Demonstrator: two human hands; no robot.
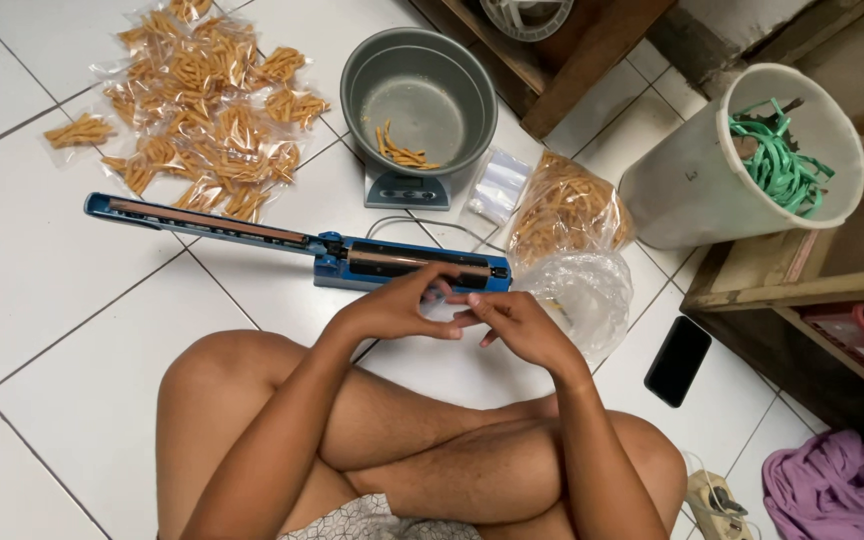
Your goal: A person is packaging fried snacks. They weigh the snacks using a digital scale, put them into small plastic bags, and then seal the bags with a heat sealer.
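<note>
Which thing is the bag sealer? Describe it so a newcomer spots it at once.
Start at the grey pot on its small scale on the white tiled floor. Just below it lies a long blue bar-shaped sealer, its thin arm stretching left. Nothing else nearby is blue.

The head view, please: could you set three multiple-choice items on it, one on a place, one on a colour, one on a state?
1. Where do the sealed snack packets lie?
A. on the tiled floor, beyond the sealer's arm
B. inside the white bucket
C. on the phone

2. What colour is the heat sealer?
A. red
B. blue
C. yellow

3. How full is the grey bowl on the scale?
A. heaped
B. lidded
C. nearly empty

Answers: 1 A, the packets are piled on the tiles; 2 B, its body and arm are blue; 3 C, only a few sticks lie in it.
</note>
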